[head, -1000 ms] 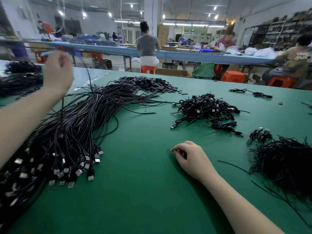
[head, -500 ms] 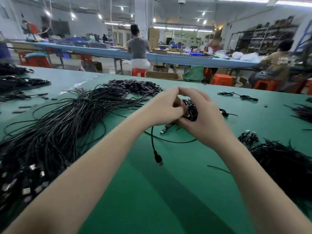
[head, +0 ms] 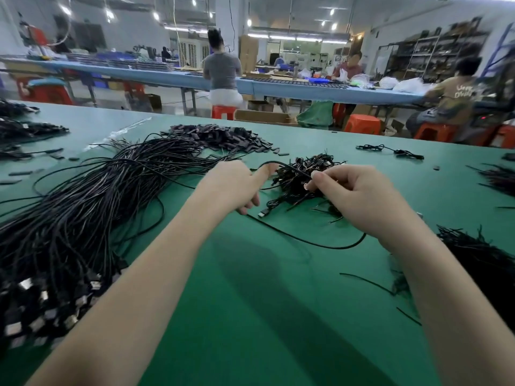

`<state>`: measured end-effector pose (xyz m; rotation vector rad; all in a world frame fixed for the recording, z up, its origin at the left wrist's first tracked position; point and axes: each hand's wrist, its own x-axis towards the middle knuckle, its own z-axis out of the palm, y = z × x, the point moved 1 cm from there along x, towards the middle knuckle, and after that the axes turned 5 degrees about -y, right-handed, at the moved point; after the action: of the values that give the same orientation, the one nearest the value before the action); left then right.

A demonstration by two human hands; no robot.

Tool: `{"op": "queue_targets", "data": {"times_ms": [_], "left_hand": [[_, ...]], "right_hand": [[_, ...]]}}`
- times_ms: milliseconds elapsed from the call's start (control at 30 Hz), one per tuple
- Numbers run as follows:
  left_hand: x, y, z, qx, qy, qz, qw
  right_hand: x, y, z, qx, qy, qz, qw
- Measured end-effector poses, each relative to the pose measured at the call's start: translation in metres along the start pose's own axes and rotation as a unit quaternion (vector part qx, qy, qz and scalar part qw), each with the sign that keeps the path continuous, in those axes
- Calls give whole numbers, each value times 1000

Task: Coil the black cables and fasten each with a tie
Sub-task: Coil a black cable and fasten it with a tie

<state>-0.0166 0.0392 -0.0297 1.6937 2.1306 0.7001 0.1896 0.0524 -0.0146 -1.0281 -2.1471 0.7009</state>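
A green table holds a big pile of loose black cables on the left. In the middle, the left hand and right hand each pinch one black cable just above the table.

We have bare green table between our forearms; the loose cable bundle blocks the left, the tie heap the right, coiled cables ahead.
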Motion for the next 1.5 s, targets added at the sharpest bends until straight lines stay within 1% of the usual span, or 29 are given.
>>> {"op": "queue_targets", "data": {"times_ms": [33, 67, 133, 200, 233, 333, 467, 533, 600, 633, 667, 700, 733, 767, 800, 867, 933, 1000, 1100, 1133, 1167, 1200, 1233, 1300, 1333, 1367, 1400, 1433, 1500], "left_hand": [[0, 0, 2, -116, -75, -23, 990], [0, 1, 1, -233, -139, -31, 962], [-1, 1, -4, -449, -226, -23, 864], [-1, 0, -11, -606, -248, 1, 756], [-1, 1, -14, -644, -237, 8, 727], [-3, 7, -18, -707, -155, 0, 690], [-10, 17, -24, -728, -152, 24, 668], [-17, 22, -30, -730, -204, 62, 650], [-25, 25, -37, -710, -336, 126, 606], [-31, 24, -40, -675, -408, 160, 594], [-36, 21, -42, -616, -462, 192, 609], [-39, 18, -41, -532, -487, 214, 658], [-40, 16, -36, -428, -478, 213, 737], [-40, 16, -30, -330, -444, 194, 810], [-39, 18, -23, -276, -390, 164, 863], [-34, 26, -14, -310, -280, 121, 900], [-30, 34, -11, -401, -185, 118, 889], [-29, 39, -17, -501, -141, 135, 843], [-35, 38, -37, -626, -164, 189, 739], [-40, 35, -45, -636, -188, 206, 720], [-44, 32, -52, -624, -218, 218, 718], [-48, 28, -57, -587, -256, 228, 733], [-50, 25, -58, -524, -299, 231, 763], [-51, 20, -48, -331, -363, 193, 849], [-48, 20, -39, -253, -369, 154, 881], [-44, 21, -30, -229, -351, 117, 900], [-39, 25, -23, -267, -311, 92, 907], [-34, 28, -18, -352, -259, 78, 896], [-28, 33, -20, -524, -183, 95, 826]], "right_hand": [[-2, -1, 1, 18, -13, 6, 1000], [-4, -3, 2, 39, -35, 14, 999], [-7, -5, 4, 104, -82, 42, 990], [-10, -8, 6, 136, -120, 57, 982], [-12, -9, 8, 133, -141, 56, 979], [-18, -9, 17, 147, -234, 41, 960], [-21, -1, 30, 213, -327, 49, 919], [-22, 4, 36, 211, -367, 62, 904], [-21, 10, 39, 151, -371, 89, 912], [-19, 14, 36, 104, -341, 105, 928], [-16, 16, 31, 68, -289, 118, 948], [-13, 17, 24, 64, -225, 126, 964], [-10, 16, 15, 94, -161, 129, 974], [-8, 13, 7, 142, -110, 122, 976], [-8, 8, 1, 187, -76, 106, 974], [-12, -6, -1, 232, -65, 54, 969], [-17, -18, 11, 249, -92, -7, 964], [-20, -20, 29, 296, -140, -35, 944], [-23, -5, 51, 329, -293, 16, 897], [-23, 3, 53, 296, -316, 46, 900], [-20, 11, 52, 249, -303, 71, 917], [-17, 17, 48, 196, -257, 88, 942], [-13, 20, 41, 155, -189, 95, 965], [-8, 20, 24, 136, -42, 66, 988], [-6, 17, 17, 134, 13, 29, 990], [-6, 12, 13, 127, 45, -12, 991], [-7, 6, 13, 132, 54, -47, 989], [-7, -1, 17, 161, 42, -69, 984], [-8, -7, 33, 263, -33, -64, 962]]}}
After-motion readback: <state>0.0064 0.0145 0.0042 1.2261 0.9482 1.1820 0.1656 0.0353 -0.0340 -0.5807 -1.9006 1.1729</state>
